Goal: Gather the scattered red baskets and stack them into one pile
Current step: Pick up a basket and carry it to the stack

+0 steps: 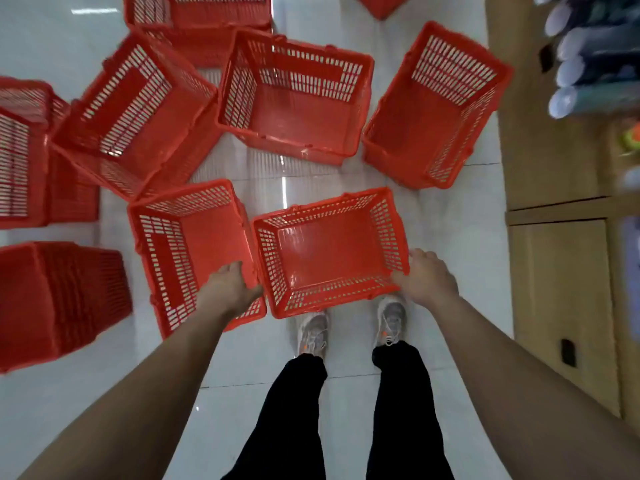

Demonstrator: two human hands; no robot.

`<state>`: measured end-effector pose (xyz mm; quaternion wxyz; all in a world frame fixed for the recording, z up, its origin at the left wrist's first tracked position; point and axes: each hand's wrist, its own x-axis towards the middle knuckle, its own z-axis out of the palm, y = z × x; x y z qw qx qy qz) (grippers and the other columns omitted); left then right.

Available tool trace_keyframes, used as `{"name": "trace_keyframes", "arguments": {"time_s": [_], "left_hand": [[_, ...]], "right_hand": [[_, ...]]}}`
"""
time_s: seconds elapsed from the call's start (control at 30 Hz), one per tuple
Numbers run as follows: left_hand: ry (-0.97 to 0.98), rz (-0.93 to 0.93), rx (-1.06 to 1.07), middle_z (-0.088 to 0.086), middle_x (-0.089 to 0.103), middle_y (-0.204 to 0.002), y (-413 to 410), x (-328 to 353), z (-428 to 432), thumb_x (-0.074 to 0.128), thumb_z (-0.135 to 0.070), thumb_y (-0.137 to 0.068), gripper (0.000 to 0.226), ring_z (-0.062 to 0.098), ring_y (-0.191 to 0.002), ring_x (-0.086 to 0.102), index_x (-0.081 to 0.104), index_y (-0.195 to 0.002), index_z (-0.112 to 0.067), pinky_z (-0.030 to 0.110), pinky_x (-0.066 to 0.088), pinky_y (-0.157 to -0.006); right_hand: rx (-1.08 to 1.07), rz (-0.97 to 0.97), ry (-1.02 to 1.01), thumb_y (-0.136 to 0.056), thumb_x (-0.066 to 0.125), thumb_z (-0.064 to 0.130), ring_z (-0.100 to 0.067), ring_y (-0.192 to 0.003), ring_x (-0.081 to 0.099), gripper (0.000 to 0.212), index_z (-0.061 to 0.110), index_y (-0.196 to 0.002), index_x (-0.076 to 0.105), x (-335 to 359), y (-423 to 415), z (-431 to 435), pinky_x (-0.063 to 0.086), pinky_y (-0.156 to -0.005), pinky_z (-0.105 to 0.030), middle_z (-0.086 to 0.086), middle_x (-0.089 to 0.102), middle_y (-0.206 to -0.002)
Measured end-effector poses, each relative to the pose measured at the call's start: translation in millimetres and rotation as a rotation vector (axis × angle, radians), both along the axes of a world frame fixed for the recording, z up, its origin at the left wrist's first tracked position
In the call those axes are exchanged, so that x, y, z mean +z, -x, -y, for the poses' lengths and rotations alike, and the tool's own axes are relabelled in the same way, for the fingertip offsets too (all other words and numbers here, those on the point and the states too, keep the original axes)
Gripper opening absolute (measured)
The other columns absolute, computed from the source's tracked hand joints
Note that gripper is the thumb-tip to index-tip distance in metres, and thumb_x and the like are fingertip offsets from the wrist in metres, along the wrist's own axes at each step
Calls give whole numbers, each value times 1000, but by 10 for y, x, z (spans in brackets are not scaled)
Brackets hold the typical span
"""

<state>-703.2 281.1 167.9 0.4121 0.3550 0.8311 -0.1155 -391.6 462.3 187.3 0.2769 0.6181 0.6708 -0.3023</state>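
Red baskets (294, 98) lie mostly scattered across the floor (242, 393); my left hand (230, 289) and right hand (427, 275) each clutch the nearest basket (332, 251) by its rim. Stacking looks far from done.

A shop: red shopping baskets (294, 95) litter a glossy tiled floor (450, 209); at three o'clock, wooden shelving (554, 271) holds what look like bottles (581, 74).
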Motion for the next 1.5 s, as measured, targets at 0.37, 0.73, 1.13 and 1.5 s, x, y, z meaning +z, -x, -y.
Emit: {"name": "trace_keyframes", "arguments": {"time_s": [0.37, 0.73, 1.13, 1.5], "left_hand": [[-40, -65, 264, 20, 48, -138, -286, -2427, -104, 74, -42, -79, 84, 41, -126, 44, 32, -144, -7, 54, 38, -104], [-300, -27, 396, 17, 58, -131, -775, -2845, -23, 69, -27, -86, 75, 39, -114, 58, 26, -146, -15, 48, 46, -93], [-391, -246, 530, 27, 65, -112, -632, -1659, -146, 59, -26, -94, 49, 49, -97, 62, 42, -137, -8, 50, 48, -85], [-552, -461, 793, 23, 68, -104, -678, 1807, 991, 61, -21, -90, 49, 46, -91, 63, 46, -137, -23, 49, 49, -75]], "right_hand": [[-55, -81, -74, -91, 63, 35, -49, -124, 48, 84, 6, -155, 18, -2817, -505, -548, 41, -101, -51, -30, 42, -141], [-150, -112, -201, -91, 52, 8, -50, -115, 56, 79, 9, -157, 10, -3139, -997, -841, 46, -95, -54, -33, 48, -135], [-128, -374, -254, -99, 50, 19, -38, -98, 65, 36, 15, -135, 48, -1705, -945, -885, 53, -84, -46, -16, 68, -112], [106, -544, -270, -98, 51, 21, -37, -125, 55, 55, 9, -150, 40, 1416, -72, -629, 45, -102, -45, -17, 57, -140]]}}
